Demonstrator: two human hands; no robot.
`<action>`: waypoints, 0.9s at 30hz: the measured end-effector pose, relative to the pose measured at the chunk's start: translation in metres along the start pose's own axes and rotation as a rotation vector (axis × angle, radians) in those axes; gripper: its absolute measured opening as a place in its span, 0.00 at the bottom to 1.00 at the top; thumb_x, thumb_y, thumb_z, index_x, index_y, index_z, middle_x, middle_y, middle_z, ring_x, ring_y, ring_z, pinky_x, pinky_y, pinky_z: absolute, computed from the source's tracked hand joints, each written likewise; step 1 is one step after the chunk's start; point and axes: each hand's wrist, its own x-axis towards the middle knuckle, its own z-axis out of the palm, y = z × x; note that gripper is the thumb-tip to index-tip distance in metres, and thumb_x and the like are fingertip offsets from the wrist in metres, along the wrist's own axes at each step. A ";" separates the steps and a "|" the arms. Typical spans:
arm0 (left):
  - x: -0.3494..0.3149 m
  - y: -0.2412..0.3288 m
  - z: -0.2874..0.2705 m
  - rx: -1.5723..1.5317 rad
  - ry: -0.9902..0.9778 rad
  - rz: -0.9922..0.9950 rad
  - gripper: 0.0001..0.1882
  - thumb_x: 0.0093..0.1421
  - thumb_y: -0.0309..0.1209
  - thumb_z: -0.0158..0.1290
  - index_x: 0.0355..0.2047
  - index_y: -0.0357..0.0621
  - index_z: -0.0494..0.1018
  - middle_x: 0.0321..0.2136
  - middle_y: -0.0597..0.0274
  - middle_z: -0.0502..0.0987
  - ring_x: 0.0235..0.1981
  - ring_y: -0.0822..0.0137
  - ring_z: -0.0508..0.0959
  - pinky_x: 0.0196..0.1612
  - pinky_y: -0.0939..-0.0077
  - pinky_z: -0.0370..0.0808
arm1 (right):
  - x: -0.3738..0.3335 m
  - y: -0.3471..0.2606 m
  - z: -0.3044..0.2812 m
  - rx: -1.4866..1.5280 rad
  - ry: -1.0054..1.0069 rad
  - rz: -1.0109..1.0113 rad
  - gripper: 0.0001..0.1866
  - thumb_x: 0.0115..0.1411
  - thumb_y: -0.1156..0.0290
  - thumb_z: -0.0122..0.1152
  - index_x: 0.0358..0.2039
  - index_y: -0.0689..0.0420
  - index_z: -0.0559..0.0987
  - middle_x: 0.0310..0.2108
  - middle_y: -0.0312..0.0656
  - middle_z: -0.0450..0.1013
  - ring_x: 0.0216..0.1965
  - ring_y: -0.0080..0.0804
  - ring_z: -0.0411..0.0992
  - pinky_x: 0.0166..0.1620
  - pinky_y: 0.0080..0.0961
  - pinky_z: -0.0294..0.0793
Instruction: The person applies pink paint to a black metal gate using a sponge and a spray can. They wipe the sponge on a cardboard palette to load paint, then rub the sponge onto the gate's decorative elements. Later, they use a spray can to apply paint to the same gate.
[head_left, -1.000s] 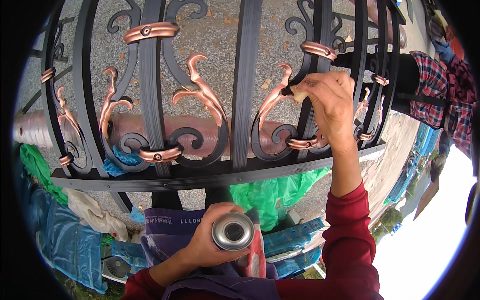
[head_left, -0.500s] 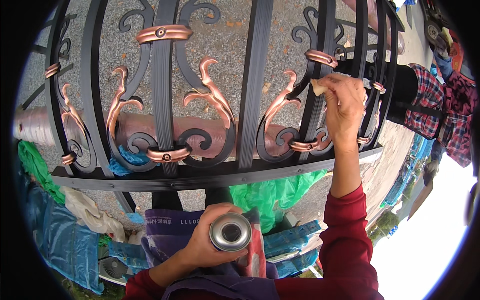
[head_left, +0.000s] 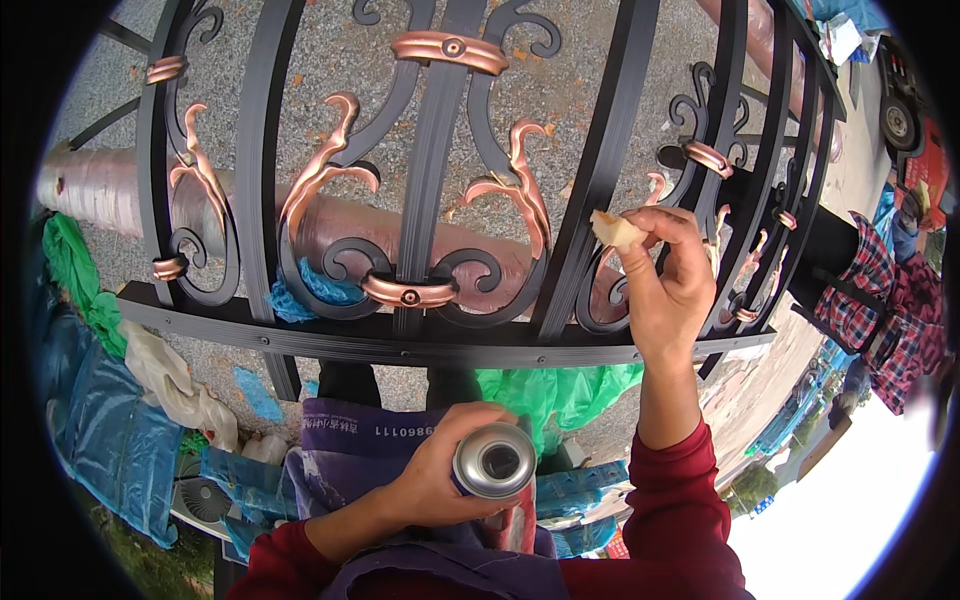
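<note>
My left hand is wrapped round a round metal can, held in front of my purple apron. The can's silvery end with a dark round middle faces up. My right hand pinches a small cream piece of sponge between thumb and fingers, its edge stained brownish. Hand and sponge are over the right part of a black metal fence panel; I cannot tell if the sponge touches it. Copper colour covers the panel's curled leaves and collars.
A plastic-wrapped roll lies beneath the panel on gravel. Green plastic sheeting and blue wrapped bundles lie nearer me. At the right stands another person in a plaid garment, near a red vehicle.
The panel has shifted rightward in view. My right hand has come down and left from the right-hand bars, and the sponge shows more fully. My left hand still holds the can.
</note>
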 end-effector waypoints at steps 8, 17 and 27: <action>-0.009 -0.001 -0.012 -0.079 0.126 0.006 0.44 0.42 0.30 0.71 0.58 0.43 0.61 0.53 0.51 0.69 0.56 0.54 0.68 0.57 0.62 0.66 | 0.031 -0.021 0.033 -0.094 -0.123 -0.095 0.12 0.48 0.86 0.63 0.35 0.60 0.80 0.35 0.41 0.76 0.35 0.33 0.70 0.39 0.25 0.70; -0.015 -0.001 -0.027 -0.046 0.141 0.052 0.47 0.41 0.29 0.72 0.60 0.45 0.58 0.52 0.49 0.70 0.56 0.53 0.69 0.57 0.60 0.65 | 0.044 -0.034 0.052 -0.246 -0.241 -0.070 0.12 0.51 0.84 0.63 0.37 0.61 0.79 0.34 0.39 0.74 0.30 0.25 0.67 0.36 0.19 0.68; -0.017 0.001 -0.032 -0.083 0.173 0.041 0.45 0.42 0.30 0.71 0.59 0.43 0.60 0.52 0.50 0.70 0.56 0.52 0.69 0.57 0.62 0.67 | 0.047 -0.041 0.049 -0.264 -0.271 0.034 0.09 0.51 0.80 0.64 0.34 0.59 0.79 0.31 0.39 0.75 0.31 0.33 0.67 0.35 0.26 0.68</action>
